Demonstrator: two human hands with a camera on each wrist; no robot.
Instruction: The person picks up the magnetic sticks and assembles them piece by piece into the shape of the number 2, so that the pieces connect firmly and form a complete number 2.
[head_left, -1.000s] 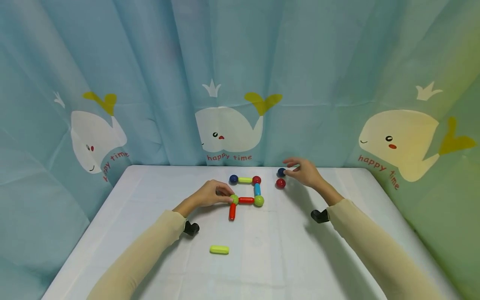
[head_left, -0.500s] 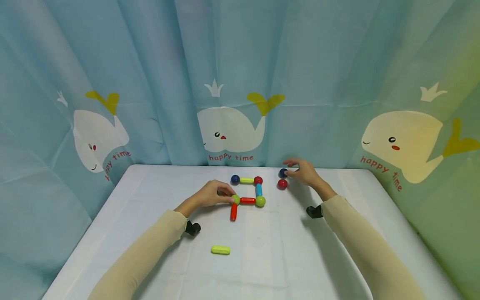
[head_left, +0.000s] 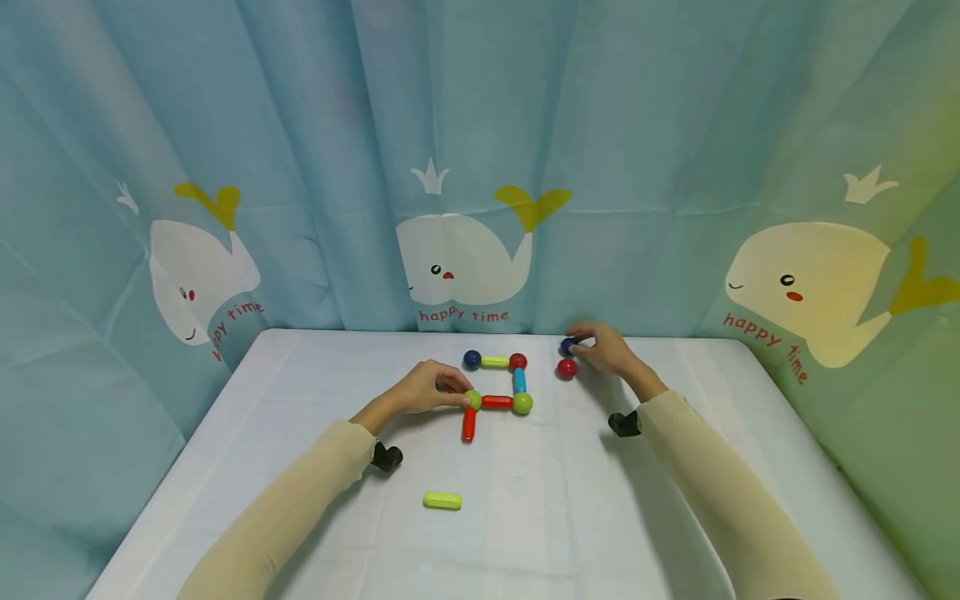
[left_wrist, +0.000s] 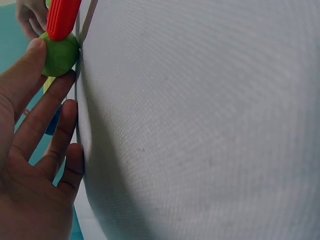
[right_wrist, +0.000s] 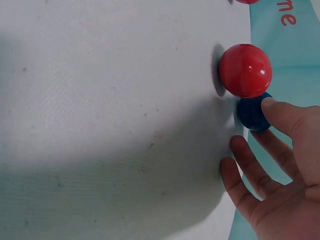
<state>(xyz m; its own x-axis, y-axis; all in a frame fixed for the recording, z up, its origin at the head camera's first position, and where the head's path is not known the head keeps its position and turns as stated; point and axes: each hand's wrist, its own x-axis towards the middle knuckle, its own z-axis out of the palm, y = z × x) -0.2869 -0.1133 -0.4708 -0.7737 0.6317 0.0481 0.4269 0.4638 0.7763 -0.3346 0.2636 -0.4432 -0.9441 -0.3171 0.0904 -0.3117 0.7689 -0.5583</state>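
On far half of counter [head_left: 525, 542], we have rod-and-ball chain [head_left: 520, 381], partly built by our judgement: three sides of square joined, left side open, red rod [head_left: 468, 424] jutting toward us. Seemingly left to add: yellow-green rod [head_left: 442, 500], red ball [head_left: 567, 368], blue ball [head_left: 566, 346], all apart from chain. Our left grip [head_left: 420, 389] narrow, pinching green ball [head_left: 474, 400] at chain's corner; our right grip [head_left: 609, 350] narrow, pinching blue ball just beside red ball.

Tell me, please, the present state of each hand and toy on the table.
Left hand: pinches the left green ball
Right hand: pinches the far-right blue ball
Ball-and-stick chain: appears joined, open at its left side
Loose red ball: unheld, near that blue ball
Lime stick: lying apart, unheld
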